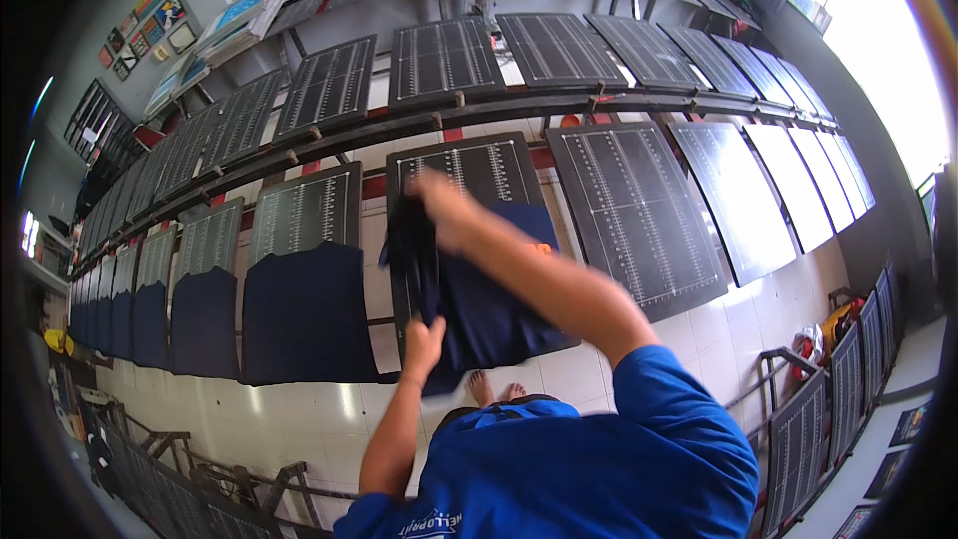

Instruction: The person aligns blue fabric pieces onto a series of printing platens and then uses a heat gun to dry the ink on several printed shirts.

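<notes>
A navy cloth garment piece (484, 304) lies over the lower part of a dark board with white ruled markings (469, 165) in front of me. A patch of orange print shows on it, partly behind my right forearm. At the near left edge, my left hand (424, 347) is closed on a fold of the cloth. Farther up, my right hand (439, 205) reaches across to the board's left side, smeared by motion. Dark bunched cloth (411, 250) hangs from it in a narrow fold down toward my left hand. The right fingertips are not sharp.
To the left, more boards carry navy cloth pieces (306, 314). A bare ruled board (639, 210) stands at the right, with several glossy ones beyond. A dark rail (459, 100) runs behind, before another row of boards. Racks (798, 434) stand at lower right.
</notes>
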### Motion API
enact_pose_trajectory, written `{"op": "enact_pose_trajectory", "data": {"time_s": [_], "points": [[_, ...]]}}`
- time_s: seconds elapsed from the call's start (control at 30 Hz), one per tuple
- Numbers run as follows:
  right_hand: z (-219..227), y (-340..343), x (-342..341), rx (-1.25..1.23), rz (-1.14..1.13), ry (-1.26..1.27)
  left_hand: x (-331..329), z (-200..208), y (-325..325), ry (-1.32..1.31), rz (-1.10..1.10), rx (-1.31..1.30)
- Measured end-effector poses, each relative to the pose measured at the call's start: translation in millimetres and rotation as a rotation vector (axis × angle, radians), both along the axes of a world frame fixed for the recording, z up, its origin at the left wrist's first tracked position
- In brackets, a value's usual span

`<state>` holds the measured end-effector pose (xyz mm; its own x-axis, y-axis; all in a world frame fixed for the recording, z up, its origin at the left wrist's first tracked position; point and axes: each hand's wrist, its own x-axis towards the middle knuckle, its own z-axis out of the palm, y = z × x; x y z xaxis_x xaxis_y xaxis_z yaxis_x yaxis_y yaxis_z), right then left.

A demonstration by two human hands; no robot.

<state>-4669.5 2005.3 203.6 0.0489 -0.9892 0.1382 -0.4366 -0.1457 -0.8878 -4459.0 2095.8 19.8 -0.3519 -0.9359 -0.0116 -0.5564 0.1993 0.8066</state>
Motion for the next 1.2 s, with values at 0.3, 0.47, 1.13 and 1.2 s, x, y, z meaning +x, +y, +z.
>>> {"op": "enact_pose_trajectory", "data": {"time_s": [0.3, 0.47, 1.13, 1.2], "points": [[182, 78, -147, -0.295, -0.282, -1.182, 62, 282, -52, 0.059, 0.12, -0.879], [52, 145, -166, -0.02, -0.633, -1.079, 83, 218, 22, -0.159, -0.07, -0.595], [-239, 294, -150, 0.601, -0.74, -0.496, 98, -100, -1, 0.628, 0.479, 0.68], [-246, 325, -166, 0.717, -0.709, -0.353, 95, -78, 15, 0.543, 0.447, 0.57]]}}
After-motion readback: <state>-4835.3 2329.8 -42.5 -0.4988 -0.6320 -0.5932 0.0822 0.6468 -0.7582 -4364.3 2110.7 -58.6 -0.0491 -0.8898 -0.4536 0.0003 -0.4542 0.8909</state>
